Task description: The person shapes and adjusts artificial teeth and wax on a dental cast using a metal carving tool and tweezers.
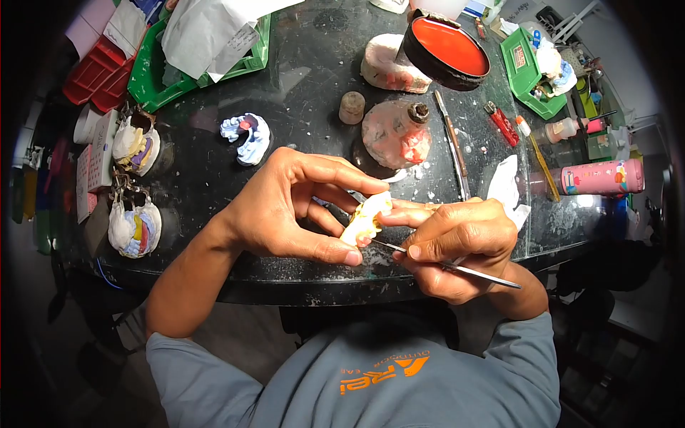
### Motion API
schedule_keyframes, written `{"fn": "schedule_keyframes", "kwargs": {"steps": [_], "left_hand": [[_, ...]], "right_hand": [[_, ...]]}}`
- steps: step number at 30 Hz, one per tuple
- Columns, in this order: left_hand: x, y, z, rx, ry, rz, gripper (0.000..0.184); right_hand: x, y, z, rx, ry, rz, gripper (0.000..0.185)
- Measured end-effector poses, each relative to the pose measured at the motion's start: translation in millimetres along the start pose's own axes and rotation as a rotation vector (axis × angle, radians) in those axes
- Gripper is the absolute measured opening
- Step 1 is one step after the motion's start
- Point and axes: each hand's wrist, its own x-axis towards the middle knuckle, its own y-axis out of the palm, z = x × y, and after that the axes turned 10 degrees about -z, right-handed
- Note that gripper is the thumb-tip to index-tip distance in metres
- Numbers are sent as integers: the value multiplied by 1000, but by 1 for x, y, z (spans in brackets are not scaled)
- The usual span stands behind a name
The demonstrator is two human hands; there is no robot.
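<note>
Between the fingertips of my left hand (296, 214) is a small yellow dental cast (366, 220), held above the table's front edge. My right hand (464, 246) grips a thin metal carving tool (479, 274), its tip touching the lower part of the cast. Fingers of my right hand also reach the cast's right side. Beyond my hands lies a round pinkish plaster block (392, 135) with a dark knob on it. A pale blue dental model (250, 139) rests behind my left hand.
Two articulated models (135, 225) stand at the left. A green tray (160, 78) holds papers. At the back are a pan of red wax (449, 46) and a small jar (352, 108). Rightward lie a brown-handled tool (453, 143), red lighter (503, 125), white tissue (505, 187) and pink bottle (603, 177).
</note>
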Motion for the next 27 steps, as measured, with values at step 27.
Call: {"fn": "schedule_keyframes", "kwargs": {"steps": [27], "left_hand": [[3,6,3,146,197,-86,75]], "right_hand": [[1,3,1,6,34,-27,9]]}}
